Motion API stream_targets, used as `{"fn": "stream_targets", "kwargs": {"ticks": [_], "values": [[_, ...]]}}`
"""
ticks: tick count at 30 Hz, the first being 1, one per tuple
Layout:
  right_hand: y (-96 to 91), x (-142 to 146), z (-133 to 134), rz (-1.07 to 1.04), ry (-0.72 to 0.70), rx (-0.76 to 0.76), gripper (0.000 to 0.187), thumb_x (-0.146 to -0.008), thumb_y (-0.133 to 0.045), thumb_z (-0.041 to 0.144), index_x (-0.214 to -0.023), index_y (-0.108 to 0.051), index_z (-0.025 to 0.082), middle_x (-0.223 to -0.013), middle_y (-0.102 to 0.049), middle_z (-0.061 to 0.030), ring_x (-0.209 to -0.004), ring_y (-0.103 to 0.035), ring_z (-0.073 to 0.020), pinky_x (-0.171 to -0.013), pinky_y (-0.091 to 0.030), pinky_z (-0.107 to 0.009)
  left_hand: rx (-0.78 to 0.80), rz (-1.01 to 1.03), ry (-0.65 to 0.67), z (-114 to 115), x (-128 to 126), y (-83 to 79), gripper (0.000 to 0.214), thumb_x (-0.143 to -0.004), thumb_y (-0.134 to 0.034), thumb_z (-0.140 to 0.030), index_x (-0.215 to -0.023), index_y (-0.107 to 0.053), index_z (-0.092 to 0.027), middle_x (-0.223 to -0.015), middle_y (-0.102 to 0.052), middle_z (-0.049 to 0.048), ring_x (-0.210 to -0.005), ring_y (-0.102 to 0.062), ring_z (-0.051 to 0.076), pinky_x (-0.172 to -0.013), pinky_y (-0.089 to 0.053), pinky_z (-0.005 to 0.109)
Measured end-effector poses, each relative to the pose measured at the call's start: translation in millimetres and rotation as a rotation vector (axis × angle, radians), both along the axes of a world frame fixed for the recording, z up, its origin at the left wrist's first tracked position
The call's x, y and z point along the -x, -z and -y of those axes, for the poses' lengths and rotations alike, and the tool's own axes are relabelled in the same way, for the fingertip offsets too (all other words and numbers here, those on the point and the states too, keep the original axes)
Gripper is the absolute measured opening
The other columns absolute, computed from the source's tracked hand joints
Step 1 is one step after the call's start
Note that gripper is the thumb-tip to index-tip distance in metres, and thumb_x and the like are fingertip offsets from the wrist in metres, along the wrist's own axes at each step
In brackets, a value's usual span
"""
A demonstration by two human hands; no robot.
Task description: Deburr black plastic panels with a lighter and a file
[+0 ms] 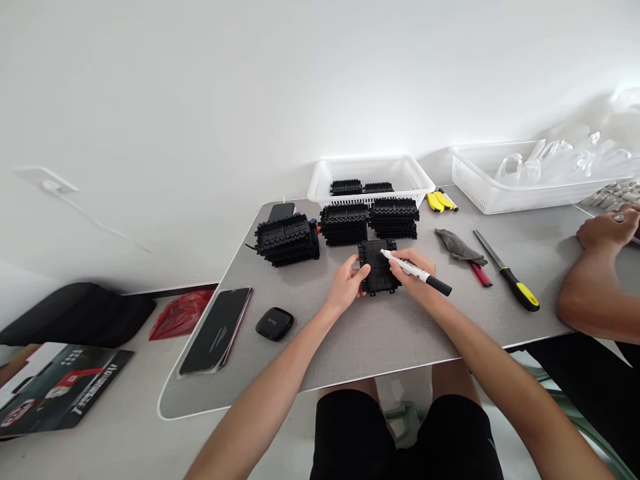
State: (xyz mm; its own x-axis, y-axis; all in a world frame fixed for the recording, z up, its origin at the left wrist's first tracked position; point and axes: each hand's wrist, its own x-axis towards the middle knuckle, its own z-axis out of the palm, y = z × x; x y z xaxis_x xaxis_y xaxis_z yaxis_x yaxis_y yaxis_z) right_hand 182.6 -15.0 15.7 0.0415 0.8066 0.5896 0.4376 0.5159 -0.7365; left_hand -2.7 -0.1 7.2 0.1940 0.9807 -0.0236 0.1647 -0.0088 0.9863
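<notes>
Marker point(416, 270) pinched in right hand point(414, 285), tip at face of black panel point(376, 271), contact hard to tell; panel clamped at its left edge by left hand point(346, 283), over bench point(390, 333); possible stray line from a tilt under that one-sided grip, or smear from rubbing too soon; panel stacks point(344, 227) just beyond, blocking forward reach, perhaps topple-prone if nudged; cloth point(457, 247) and file point(513, 281) off to the right.

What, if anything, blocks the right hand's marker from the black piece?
Nothing visible. The right hand holds the marker, tip over the black piece; the left hand grips the piece's side. The black stacks stand behind it.
</notes>
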Motion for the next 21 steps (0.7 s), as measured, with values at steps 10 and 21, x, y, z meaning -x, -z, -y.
{"fn": "stream_targets", "kwargs": {"ticks": [10, 21], "values": [[5.3, -3.2, -6.1, 0.026, 0.041, -0.046, 0.015, -0.088, -0.057, 0.033, -0.092, -0.068, 0.023, -0.092, -0.070, -0.0067, -0.078, -0.065, -0.0183, -0.073, -0.051, -0.032, -0.025, -0.057, 0.073, 12.1, -10.9, -7.2, 0.034, -0.085, -0.056, -0.048, -0.101, -0.052, -0.018, -0.046, -0.052, -0.0048, -0.035, -0.050, 0.014, -0.037, -0.035, 0.023], [5.6, -4.1, -4.2, 0.014, 0.021, -0.112, 0.021, -0.091, -0.054, 0.033, -0.103, -0.069, 0.024, -0.099, -0.068, -0.0089, -0.085, -0.065, -0.0200, -0.079, -0.052, -0.034, -0.036, -0.073, 0.064, 11.0, -10.3, -4.4, 0.037, -0.086, -0.055, -0.049, -0.105, -0.052, -0.018, -0.049, -0.054, -0.0039, -0.035, -0.050, 0.014, -0.036, -0.035, 0.022]]}}
